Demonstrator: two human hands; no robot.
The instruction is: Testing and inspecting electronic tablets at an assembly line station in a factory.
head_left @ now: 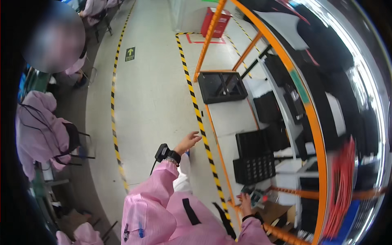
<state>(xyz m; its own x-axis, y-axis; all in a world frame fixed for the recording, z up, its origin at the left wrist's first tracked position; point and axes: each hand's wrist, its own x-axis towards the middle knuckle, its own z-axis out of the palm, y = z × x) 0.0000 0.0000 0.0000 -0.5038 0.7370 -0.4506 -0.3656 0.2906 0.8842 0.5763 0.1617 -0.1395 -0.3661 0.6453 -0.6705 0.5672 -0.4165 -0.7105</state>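
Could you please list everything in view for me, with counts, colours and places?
Rack: one, orange, right side.
Shallow tray: one, black, rack's far end.
Slotted tray: one, black, rack's middle.
Box: one, red, floor at top.
Cable bundle: one, red, far right.
Tape: several strips, yellow-black, floor.
Arrow sign: one, dark green, floor.
Co-workers: several, pink-clad, left side.
Chairs: several, dark, left.
Small parts: count unclear, mixed, low on rack.
Smock: one, pink, bottom centre.
Pens: two, dark and blue, smock.
Wrist device: at least one, black, left wrist.
Left grip: one, bare, empty, mid-picture.
Right grip: one, bare, beside small parts.
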